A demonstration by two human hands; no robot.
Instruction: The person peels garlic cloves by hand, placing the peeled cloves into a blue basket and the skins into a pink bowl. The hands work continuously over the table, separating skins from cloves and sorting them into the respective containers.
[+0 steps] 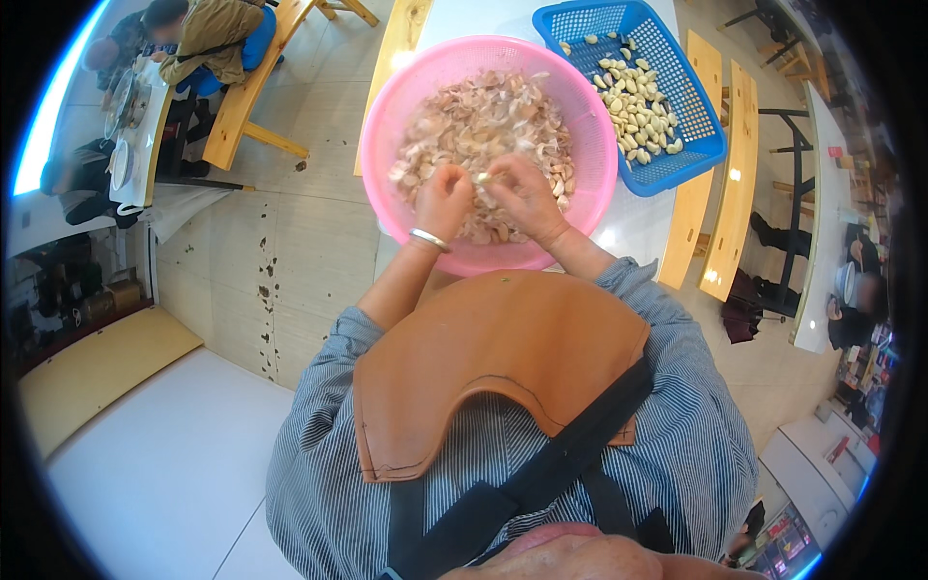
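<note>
A round pink plastic basket [377,123] stands before me, filled with garlic cloves and loose papery skins [478,116]. Both my hands are above its near half, close together. My right hand [523,194] pinches a pale garlic clove [483,176] between thumb and fingers. My left hand [445,196], with a metal bangle at the wrist, has its fingers curled together just left of that clove; whether it grips a bit of skin cannot be told. Right of the pink basket, a blue plastic basket [670,174] holds many peeled garlic cloves [638,109].
The baskets rest on a white table [638,217] with wooden benches [707,181] at its right side. A wooden bench [246,94] and seated people [210,43] are at upper left. Another table [826,254] with people stands at far right.
</note>
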